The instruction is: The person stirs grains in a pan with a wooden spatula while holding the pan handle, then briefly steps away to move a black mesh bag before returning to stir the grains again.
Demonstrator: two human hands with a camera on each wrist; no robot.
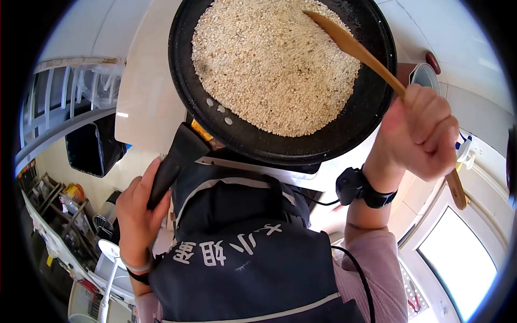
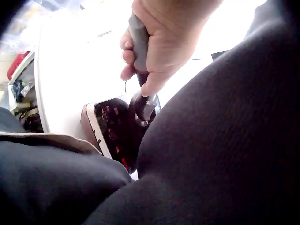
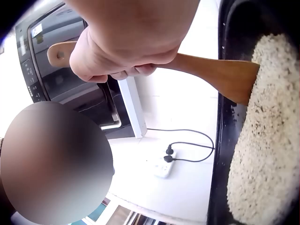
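A black frying pan (image 1: 180,89) holds a wide heap of pale sesame-like seeds (image 1: 274,70), with a few darker grains among them. My left hand (image 1: 139,207) grips the pan's black handle (image 1: 175,161); the left wrist view shows the fingers (image 2: 127,56) wrapped round it. In my right hand (image 1: 423,132) is a wooden spatula (image 1: 371,59), held in a fist around the handle, whose end sticks out below. The spatula's blade (image 3: 234,77) is at the edge of the seeds in the right wrist view, its tip partly hidden by them.
Below the pan is a cooker with a dark top (image 2: 115,126) on a white counter (image 2: 63,84). A black oven-like appliance (image 3: 61,65) and a power strip (image 3: 163,164) with plugged cables are nearby. A black-lined bin (image 1: 89,148) stands at the left.
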